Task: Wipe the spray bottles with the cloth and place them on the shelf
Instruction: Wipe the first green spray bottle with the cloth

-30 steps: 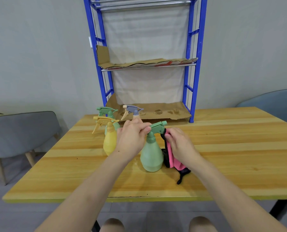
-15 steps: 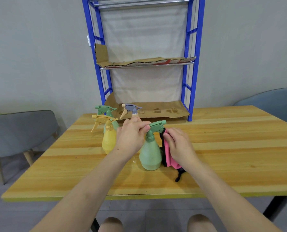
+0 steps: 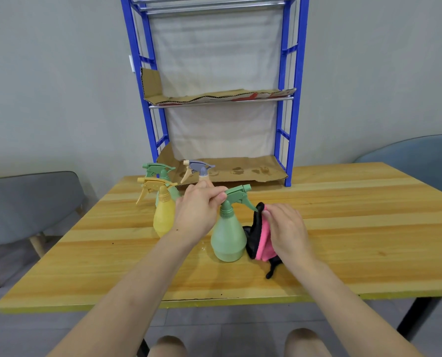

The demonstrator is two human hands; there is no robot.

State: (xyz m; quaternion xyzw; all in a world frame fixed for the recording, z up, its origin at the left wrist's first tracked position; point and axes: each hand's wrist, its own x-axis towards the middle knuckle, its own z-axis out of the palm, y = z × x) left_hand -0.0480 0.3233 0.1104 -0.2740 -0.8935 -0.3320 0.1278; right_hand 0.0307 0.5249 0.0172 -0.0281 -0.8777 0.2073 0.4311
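Note:
A pale green spray bottle (image 3: 228,238) stands upright on the wooden table (image 3: 356,228). My left hand (image 3: 198,211) pinches the back of its green spray head. My right hand (image 3: 285,231) holds a pink and black cloth (image 3: 259,234) against the bottle's right side, just under the trigger. Behind my left hand stand a yellow spray bottle (image 3: 163,217), a second green spray bottle (image 3: 160,173) and a bottle with a purple spray head (image 3: 199,170), whose body is mostly hidden. The blue shelf (image 3: 289,104) stands at the table's far edge.
Cardboard sheets (image 3: 240,171) line the shelf's lower and middle levels. A grey chair (image 3: 29,202) stands left of the table and a blue-grey chair (image 3: 415,161) at the right. My knees show under the near table edge.
My right hand has slid the cloth a little along the bottle's right side, near the trigger. The left hand keeps its hold on the spray head. The bottle stays in place.

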